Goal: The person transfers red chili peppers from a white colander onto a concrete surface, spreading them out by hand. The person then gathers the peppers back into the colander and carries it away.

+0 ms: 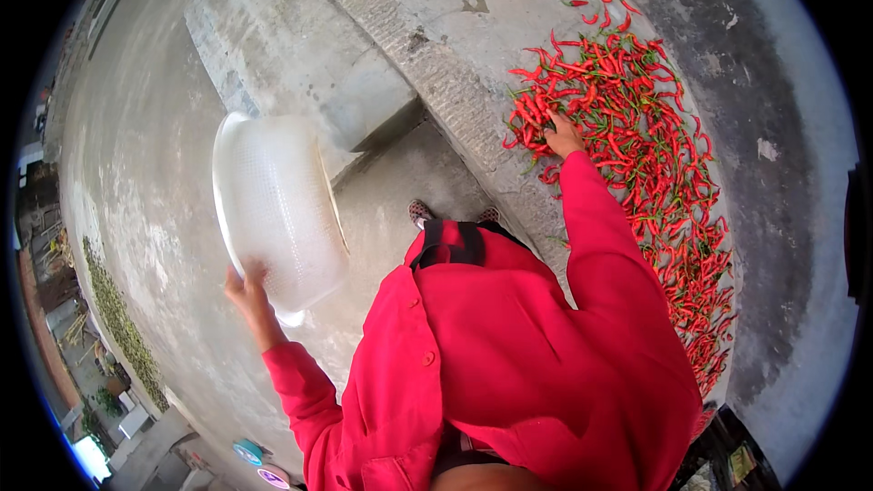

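Note:
My left hand (251, 293) grips the rim of a large white perforated plastic basket (290, 211), which is tipped on its side at the left. Red chili peppers (614, 129) with green stems lie spread over the concrete ledge on the right. At the near left edge of that spread, my right hand (565, 135) reaches down among the peppers, its fingers touching them. Whether any pepper is held between its fingers cannot be told, as the fingertips are partly hidden.
A raised concrete block (368, 106) stands ahead, beside the long ledge edge (436, 75). My shoes (419, 211) are on the lower concrete floor. Two round objects (247, 451), one teal and one pink, are at the lower left. Small greenish pieces (123, 320) lie spread at far left.

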{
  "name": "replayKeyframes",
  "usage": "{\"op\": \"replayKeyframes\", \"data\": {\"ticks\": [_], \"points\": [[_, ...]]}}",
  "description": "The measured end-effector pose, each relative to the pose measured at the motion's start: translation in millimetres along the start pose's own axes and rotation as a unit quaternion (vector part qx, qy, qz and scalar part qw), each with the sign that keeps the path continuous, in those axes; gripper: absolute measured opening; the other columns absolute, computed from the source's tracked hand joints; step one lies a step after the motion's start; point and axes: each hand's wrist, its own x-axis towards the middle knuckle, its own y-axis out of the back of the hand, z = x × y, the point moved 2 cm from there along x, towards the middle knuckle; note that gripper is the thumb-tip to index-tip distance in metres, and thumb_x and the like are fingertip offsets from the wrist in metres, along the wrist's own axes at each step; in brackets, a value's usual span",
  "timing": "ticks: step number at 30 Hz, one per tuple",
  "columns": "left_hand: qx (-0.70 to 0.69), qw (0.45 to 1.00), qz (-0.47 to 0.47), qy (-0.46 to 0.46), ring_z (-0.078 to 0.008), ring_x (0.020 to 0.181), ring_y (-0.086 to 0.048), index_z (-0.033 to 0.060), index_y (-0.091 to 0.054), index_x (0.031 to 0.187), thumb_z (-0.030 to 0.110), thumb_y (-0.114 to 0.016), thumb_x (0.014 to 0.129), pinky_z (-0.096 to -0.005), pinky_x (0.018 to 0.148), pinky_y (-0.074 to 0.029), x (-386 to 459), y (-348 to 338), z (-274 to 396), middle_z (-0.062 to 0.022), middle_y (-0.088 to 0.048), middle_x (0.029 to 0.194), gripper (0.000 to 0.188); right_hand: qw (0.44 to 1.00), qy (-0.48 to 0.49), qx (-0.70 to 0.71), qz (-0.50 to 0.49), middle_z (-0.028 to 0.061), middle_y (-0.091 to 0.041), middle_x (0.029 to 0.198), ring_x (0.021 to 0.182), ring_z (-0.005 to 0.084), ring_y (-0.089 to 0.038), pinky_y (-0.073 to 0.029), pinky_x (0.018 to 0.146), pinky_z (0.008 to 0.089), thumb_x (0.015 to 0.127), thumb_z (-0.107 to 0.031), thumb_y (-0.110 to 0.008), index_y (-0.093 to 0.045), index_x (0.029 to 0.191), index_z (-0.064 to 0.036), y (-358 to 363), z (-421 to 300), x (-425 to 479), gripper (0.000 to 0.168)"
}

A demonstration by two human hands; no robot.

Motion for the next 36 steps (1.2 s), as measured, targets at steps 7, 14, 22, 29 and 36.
{"op": "replayKeyframes", "data": {"ticks": [7,14,22,29,36], "points": [[-0.216,0.965,0.124,0.085,-0.0136,0.081,-0.051,-0.0023,-0.049,0.107,0.022,-0.053,0.085,-0.0273,0.071,-0.043,-7,37,13,-0.0063,-0.054,0.092,0.033,0.954,0.204,0.133,0.175,0.0185,-0.041,0.126,0.116,0.0322,-0.040,-0.032,0.096,0.0383,0.078,-0.018,-0.053,-0.047,0.121,-0.010,-12,-43,-22,0.044],[-0.451,0.853,0.203,0.164,-0.0249,0.113,-0.042,0.0021,-0.035,0.126,0.034,-0.049,0.086,-0.0387,0.095,-0.036,12,34,-17,-0.0115,-0.043,0.125,0.053,0.801,-0.091,0.546,-0.228,0.0117,-0.041,0.127,0.115,0.0278,-0.040,-0.034,0.093,0.0408,0.081,-0.035,-0.056,-0.031,0.132,-0.011,-105,-178,-68,0.061],[-0.513,0.805,0.120,0.274,-0.0242,0.118,-0.038,0.0018,-0.033,0.126,0.031,-0.044,0.087,-0.0384,0.097,-0.035,22,-45,-137,-0.0113,-0.040,0.128,0.050,0.539,-0.098,0.779,-0.305,0.0126,-0.046,0.123,0.111,0.0265,-0.045,-0.035,0.094,0.0415,0.089,-0.040,-0.039,-0.038,0.125,-0.006,-188,-235,-67,0.049],[-0.460,0.813,0.122,0.337,-0.0249,0.117,-0.040,-0.0010,-0.032,0.126,0.030,-0.036,0.090,-0.0375,0.094,-0.037,36,-97,-188,-0.0126,-0.037,0.130,0.048,0.730,-0.160,0.656,-0.105,0.0133,-0.053,0.109,0.097,0.0263,-0.053,-0.044,0.083,0.0383,0.091,-0.024,-0.039,-0.043,0.116,0.000,-208,-205,-23,0.035],[-0.512,0.811,0.119,0.257,-0.0262,0.117,-0.040,-0.0017,-0.030,0.127,0.028,-0.033,0.091,-0.0389,0.093,-0.038,59,-52,-141,-0.0135,-0.037,0.130,0.047,0.696,-0.103,0.698,-0.130,0.0130,-0.054,0.108,0.095,0.0259,-0.054,-0.044,0.082,0.0390,0.091,-0.020,-0.037,-0.044,0.115,0.000,-191,-257,-49,0.032]]}}
